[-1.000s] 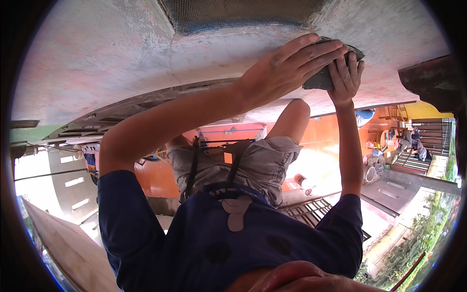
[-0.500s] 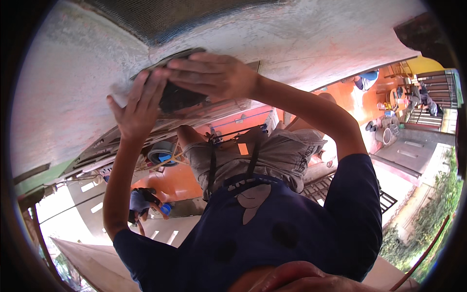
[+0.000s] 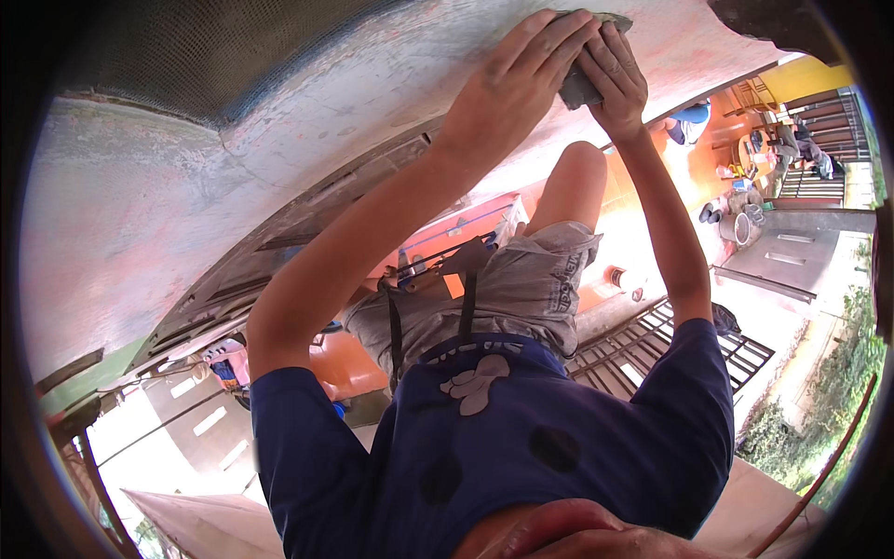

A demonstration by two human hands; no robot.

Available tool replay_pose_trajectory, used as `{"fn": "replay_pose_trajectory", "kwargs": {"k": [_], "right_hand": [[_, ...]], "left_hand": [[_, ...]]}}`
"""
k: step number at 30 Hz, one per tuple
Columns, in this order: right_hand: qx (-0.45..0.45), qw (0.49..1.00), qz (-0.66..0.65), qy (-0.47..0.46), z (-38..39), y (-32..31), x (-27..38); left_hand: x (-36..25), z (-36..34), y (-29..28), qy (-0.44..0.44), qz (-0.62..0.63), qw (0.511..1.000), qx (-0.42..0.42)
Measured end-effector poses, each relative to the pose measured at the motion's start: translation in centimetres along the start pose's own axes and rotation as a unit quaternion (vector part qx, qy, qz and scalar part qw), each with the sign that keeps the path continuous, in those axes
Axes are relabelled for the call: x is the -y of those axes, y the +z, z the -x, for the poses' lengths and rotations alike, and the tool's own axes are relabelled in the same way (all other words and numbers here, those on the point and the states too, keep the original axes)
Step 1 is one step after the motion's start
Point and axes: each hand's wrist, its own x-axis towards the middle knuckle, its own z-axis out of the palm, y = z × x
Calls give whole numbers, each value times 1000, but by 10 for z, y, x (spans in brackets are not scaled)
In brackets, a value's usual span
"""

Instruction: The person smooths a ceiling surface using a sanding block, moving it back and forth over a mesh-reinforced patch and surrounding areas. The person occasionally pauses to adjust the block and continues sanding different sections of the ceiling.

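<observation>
dark pad (image 3: 579,90) partly hidden by left hand (image 3: 510,91) and right hand (image 3: 618,91), mesh (image 3: 219,58) cut off above

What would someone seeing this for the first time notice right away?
Probably the left hand and right hand, raised together near the top, right of centre, their fingers over a dark pad at the mottled pale surface. Next, likely the dark mesh at upper left, and the blue shirt filling the lower middle.
</observation>
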Motion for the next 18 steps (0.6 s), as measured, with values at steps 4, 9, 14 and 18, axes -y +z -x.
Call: {"fn": "replay_pose_trajectory", "kwargs": {"k": [4,9,14,18], "right_hand": [[-47,989,13,138,29,5,21],[-125,979,-63,146,15,33,90],[-112,960,-239,91,-23,56,156],[-176,946,-213,169,-47,79,179]], "left_hand": [[-2,-30,-5,51,15,999,-4],[38,21,-31,80,142,986,29],[84,85,-43,-13,363,931,41],[88,96,-48,-58,343,935,-60]]}}
